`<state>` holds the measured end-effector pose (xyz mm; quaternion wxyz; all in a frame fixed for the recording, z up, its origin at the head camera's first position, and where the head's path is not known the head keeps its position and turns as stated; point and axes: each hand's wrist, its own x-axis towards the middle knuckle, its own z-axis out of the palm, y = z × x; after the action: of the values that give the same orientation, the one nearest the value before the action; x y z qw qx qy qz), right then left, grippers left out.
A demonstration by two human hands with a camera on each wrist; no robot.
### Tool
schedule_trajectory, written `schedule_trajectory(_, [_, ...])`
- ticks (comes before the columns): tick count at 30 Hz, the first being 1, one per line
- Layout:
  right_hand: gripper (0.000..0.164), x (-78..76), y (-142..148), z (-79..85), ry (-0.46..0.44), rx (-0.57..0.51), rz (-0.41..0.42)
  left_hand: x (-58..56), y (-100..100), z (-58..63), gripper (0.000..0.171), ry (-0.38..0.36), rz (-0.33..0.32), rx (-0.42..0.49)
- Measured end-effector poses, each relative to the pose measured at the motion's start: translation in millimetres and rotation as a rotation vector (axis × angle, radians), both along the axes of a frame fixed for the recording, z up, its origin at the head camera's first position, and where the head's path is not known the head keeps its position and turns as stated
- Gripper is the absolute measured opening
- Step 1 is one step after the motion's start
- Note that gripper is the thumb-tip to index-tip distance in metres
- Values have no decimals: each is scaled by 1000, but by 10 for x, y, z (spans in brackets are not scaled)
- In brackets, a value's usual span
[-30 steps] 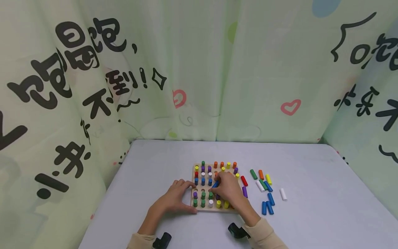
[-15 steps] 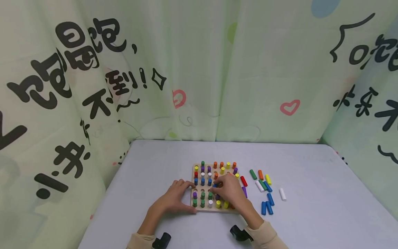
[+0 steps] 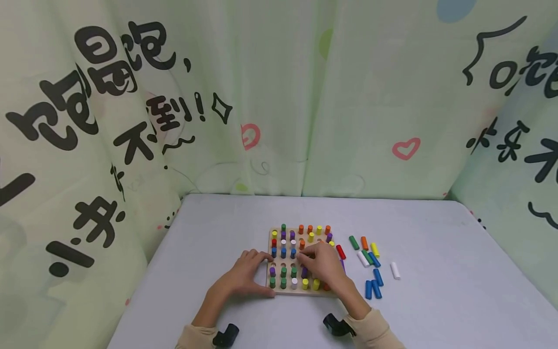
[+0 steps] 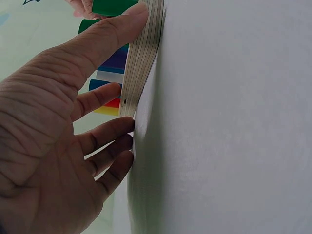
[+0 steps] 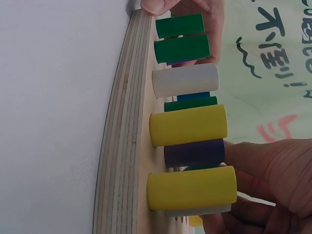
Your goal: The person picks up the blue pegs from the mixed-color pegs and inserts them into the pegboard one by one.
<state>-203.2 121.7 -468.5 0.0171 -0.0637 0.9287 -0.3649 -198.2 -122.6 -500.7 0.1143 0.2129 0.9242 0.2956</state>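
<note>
A wooden pegboard [image 3: 287,292] bearing several upright coloured pegs lies on the table. My left hand [image 3: 245,275] steadies its near left corner: the thumb rests along the front edge, the index finger touches the left side. The left wrist view shows the thumb [image 4: 105,41] over the plywood edge [image 4: 139,63] and the other fingers fairly straight. Over the middle of the board, my right hand [image 3: 323,265] pinches a blue peg, now hidden by the fingers. Around it stand blue pegs [image 3: 293,253], a purple peg [image 3: 304,272] and yellow pegs [image 5: 192,187].
Loose pegs lie right of the board: blue ones [image 3: 377,277], a white one [image 3: 395,271], a red one [image 3: 341,252], a yellow one [image 3: 375,249], an orange one [image 3: 364,243] and green ones [image 3: 354,242]. A printed curtain [image 3: 348,121] hangs behind the table [image 3: 436,291].
The blue peg in my right fingers was slanted and visible, then sank lower towards the board; now it is out of sight behind the fingers. My left hand has stayed on the board.
</note>
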Motion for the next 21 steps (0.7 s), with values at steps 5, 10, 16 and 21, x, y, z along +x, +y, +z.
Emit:
schedule_trajectory(5, [20,-23,-2,33,-14,-1,-21,-4,-6,8,81,9,0,3])
schedule_trajectory(10, [19,-53,-5,30,2,12,-48,-18,-10,-2,81,16,-2,7])
schedule_trajectory(16, [19,-79,33,-21,60,30,-77,-10,-1,-31,82,0,-3,11])
schedule_trajectory(21, [19,-56,46,-17,81,25,-79,-6,-2,-19,82,-2,1,6])
